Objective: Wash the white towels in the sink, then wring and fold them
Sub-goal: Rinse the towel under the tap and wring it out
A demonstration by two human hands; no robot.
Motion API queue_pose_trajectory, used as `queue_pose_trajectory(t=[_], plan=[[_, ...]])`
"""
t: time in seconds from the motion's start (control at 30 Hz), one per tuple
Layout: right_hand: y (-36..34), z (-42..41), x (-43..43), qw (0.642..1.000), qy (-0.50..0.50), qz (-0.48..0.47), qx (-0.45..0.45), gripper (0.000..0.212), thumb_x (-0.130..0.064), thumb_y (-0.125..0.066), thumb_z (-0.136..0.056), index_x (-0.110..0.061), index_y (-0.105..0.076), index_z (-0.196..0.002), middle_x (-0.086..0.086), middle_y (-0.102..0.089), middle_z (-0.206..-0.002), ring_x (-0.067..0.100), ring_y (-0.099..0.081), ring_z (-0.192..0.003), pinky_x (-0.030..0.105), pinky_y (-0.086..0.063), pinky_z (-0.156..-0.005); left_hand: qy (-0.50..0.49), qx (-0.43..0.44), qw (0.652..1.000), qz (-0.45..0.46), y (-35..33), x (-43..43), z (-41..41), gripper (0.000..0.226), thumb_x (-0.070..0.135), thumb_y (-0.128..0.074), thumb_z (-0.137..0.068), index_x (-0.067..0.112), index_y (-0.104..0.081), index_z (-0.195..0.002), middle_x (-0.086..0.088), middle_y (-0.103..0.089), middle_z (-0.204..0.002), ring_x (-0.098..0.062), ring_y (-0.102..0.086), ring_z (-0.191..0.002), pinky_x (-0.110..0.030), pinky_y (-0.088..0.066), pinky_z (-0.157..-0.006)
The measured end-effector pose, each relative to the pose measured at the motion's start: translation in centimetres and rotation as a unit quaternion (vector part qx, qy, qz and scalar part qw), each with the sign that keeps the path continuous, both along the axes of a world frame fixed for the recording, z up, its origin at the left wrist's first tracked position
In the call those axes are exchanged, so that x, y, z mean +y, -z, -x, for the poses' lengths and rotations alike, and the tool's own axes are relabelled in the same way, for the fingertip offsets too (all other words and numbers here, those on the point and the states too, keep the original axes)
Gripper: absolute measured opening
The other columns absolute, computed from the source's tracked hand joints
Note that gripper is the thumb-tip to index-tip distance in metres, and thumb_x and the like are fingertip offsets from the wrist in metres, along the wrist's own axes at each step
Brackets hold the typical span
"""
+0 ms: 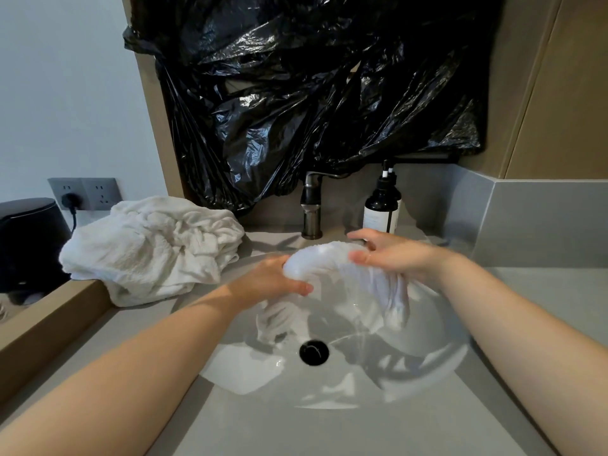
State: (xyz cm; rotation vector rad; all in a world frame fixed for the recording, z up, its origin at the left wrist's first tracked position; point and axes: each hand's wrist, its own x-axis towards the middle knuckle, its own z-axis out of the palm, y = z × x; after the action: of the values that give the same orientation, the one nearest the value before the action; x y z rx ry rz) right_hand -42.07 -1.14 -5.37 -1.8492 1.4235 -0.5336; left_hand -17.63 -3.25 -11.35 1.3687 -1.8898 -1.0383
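A wet white towel point(320, 261) is bunched into a thick roll above the white sink point(427, 360). My left hand point(269, 279) grips its left end, and that end hangs down toward the drain point(314, 352). My right hand point(391, 255) holds the right part, thumb on the near side and fingers over the far side, with the rest drooping below it. Water runs from the towel into the basin. A pile of crumpled white towels point(148, 248) lies on the counter to the left.
A dark faucet point(311, 209) stands behind the basin, a dark pump bottle point(381, 209) to its right. Black plastic sheeting point(312, 87) covers the wall above. A black appliance point(29, 238) and a wall socket point(84, 193) sit at far left. Grey counter point(329, 436) surrounds the sink.
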Motion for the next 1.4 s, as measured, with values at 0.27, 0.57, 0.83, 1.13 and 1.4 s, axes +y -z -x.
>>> queue_pose_trajectory(t=[0.27,0.57,0.83,1.13,1.4], plan=[[3.2,0.4,-0.7,0.878,0.031,-0.271,-0.393,0.068,-0.063,-0.032,-0.093,-0.010,-0.072,-0.104,0.015,-0.071,-0.099,0.026,-0.071,-0.084,0.035,-0.057,-0.072,-0.076,0.145,0.982,0.096,-1.1,-0.9,-0.4,0.061,0.014,-0.090,-0.059,0.016,-0.065,-0.115,-0.001,-0.071,-0.102,-0.018,-0.065,-0.096,-0.027,-0.053,-0.084],[4.3,0.3,-1.2,0.775,-0.300,-0.369,-0.417,0.107,-0.080,-0.047,-0.067,-0.008,-0.026,-0.143,0.026,-0.049,-0.138,0.038,-0.048,-0.128,0.054,-0.031,-0.111,-0.196,0.172,0.955,0.145,-1.4,-1.5,0.5,0.027,0.012,-0.084,-0.072,0.022,-0.065,-0.088,0.009,-0.065,-0.072,-0.003,-0.061,-0.063,-0.013,-0.048,-0.056],[3.0,-1.2,0.2,0.999,-0.023,-0.038,-0.026,0.071,-0.023,-0.087,-0.064,-0.018,-0.050,-0.125,-0.005,-0.066,-0.087,0.007,-0.063,-0.073,0.021,-0.051,-0.060,-0.243,-0.076,0.954,0.161,0.4,-1.9,-1.2,0.045,0.026,-0.084,-0.073,0.007,-0.062,-0.108,-0.005,-0.067,-0.095,-0.025,-0.064,-0.091,-0.032,-0.048,-0.076],[3.2,-1.0,-1.0,0.933,0.217,0.213,0.190,0.033,-0.019,-0.057,-0.082,-0.020,-0.045,-0.112,0.007,-0.060,-0.091,0.032,-0.056,-0.083,0.034,-0.046,-0.067,-0.028,0.143,0.972,-0.184,-0.2,1.0,2.1,0.013,0.012,-0.074,-0.083,0.006,-0.067,-0.091,-0.002,-0.069,-0.066,-0.014,-0.066,-0.058,-0.026,-0.053,-0.058],[3.7,-1.5,-1.6,0.922,0.238,0.255,0.167,0.031,-0.021,-0.056,-0.086,-0.013,-0.040,-0.112,0.008,-0.054,-0.084,0.037,-0.056,-0.087,0.040,-0.047,-0.070,0.077,0.175,0.934,-0.302,0.3,1.6,3.0,0.017,0.012,-0.069,-0.063,0.010,-0.056,-0.074,-0.004,-0.054,-0.063,-0.014,-0.052,-0.052,-0.026,-0.046,-0.055]])
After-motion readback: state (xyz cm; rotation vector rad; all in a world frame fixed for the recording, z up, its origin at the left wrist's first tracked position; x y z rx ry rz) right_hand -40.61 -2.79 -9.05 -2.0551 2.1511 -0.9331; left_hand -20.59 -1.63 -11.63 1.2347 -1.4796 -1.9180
